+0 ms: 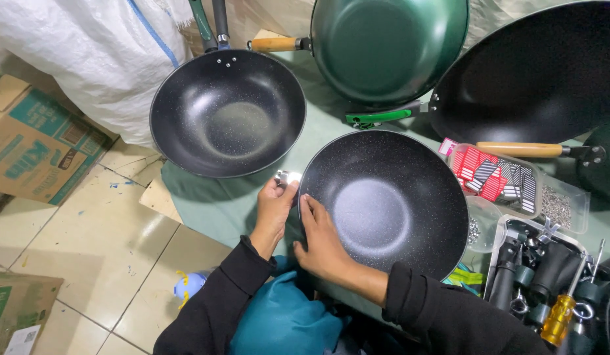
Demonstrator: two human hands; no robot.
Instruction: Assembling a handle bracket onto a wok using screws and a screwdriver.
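Note:
A black speckled wok (pixel 390 200) without a handle lies on a green cloth (pixel 219 204) right in front of me. My right hand (pixel 321 240) rests on its near left rim, fingers on the inside edge. My left hand (pixel 273 205) pinches a small shiny metal bracket (pixel 283 177) just outside the wok's left rim. Both sleeves are black.
A second black wok (pixel 227 112) with a dark handle lies to the left, a green wok (pixel 390 46) with a wooden handle behind, a large black wok (pixel 535 79) at top right. Trays of screws (pixel 558 207) and handles (pixel 548 269) sit at right. Cardboard boxes (pixel 39 148) stand on the tiled floor.

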